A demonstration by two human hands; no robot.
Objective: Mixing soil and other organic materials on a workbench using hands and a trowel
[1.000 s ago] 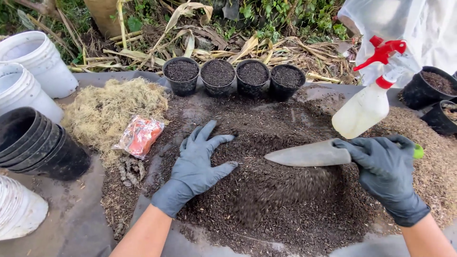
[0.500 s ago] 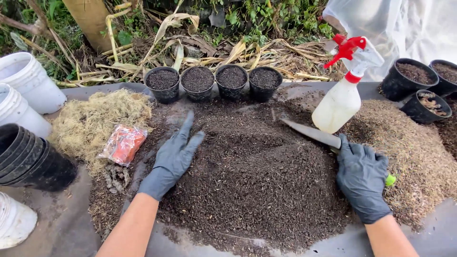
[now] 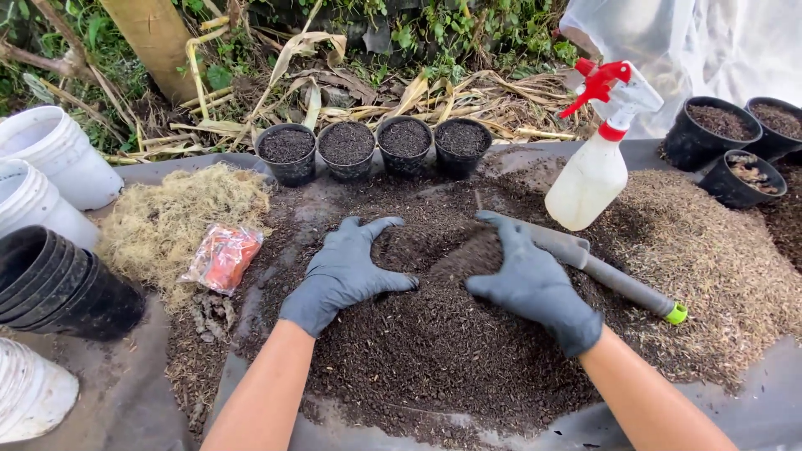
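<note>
Outdoors, dark ground sheet (image 3: pixel 142 392) over weedy ground. Soil heap (image 3: pixel 434 342) mid-sheet; left hand (image 3: pixel 347 271) and right hand (image 3: pixel 530 280) gloved, fingers spread, pressed flat onto it. Trowel (image 3: pixel 610 276) just right, spray bottle (image 3: pixel 597 159) beyond, four filled pots (image 3: pixel 374 146) along far edge.

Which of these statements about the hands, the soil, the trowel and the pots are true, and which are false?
1. Both hands, left hand and right hand, wear dark gloves. True.
2. The right hand holds the trowel. False: the trowel lies on the soil heap beside that hand.
3. Four filled black pots stand in a row behind the heap. True.
4. The spray bottle lies flat. False: it stands upright.
</note>
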